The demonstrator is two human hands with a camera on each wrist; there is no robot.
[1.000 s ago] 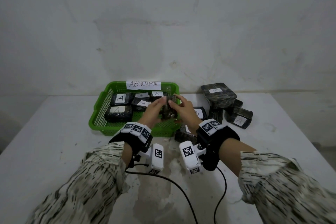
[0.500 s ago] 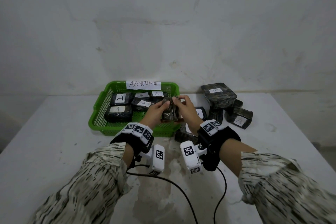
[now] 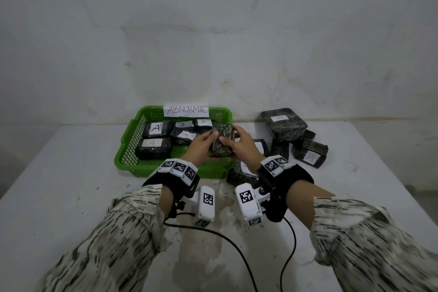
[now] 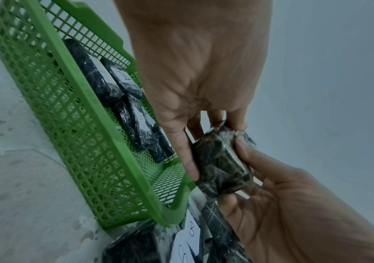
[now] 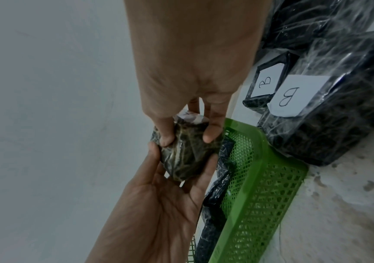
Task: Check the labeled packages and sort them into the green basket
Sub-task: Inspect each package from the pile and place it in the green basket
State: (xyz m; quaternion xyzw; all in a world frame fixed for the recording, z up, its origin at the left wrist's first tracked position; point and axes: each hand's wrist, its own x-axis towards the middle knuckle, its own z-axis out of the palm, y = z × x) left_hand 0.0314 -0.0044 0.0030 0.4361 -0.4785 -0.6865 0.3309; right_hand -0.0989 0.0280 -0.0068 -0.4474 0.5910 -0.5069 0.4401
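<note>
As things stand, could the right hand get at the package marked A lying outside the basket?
Probably not yet: the right hand grips a package together with the left hand. The package marked A lies uncovered beyond it.

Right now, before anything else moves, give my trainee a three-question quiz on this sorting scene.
1. True or false: the small wrapped package lies flat on the table, touched by neither hand.
2. Which word is on the sign at the back rim of the green basket? A) NORMAL B) ABNORMAL C) RETURN
3. Fill in: the visible labels on the packages in the basket, such as the labeled package, read ___.

Key
1. False: the left hand and right hand hold it together above the basket's right end.
2. B
3. A
</note>
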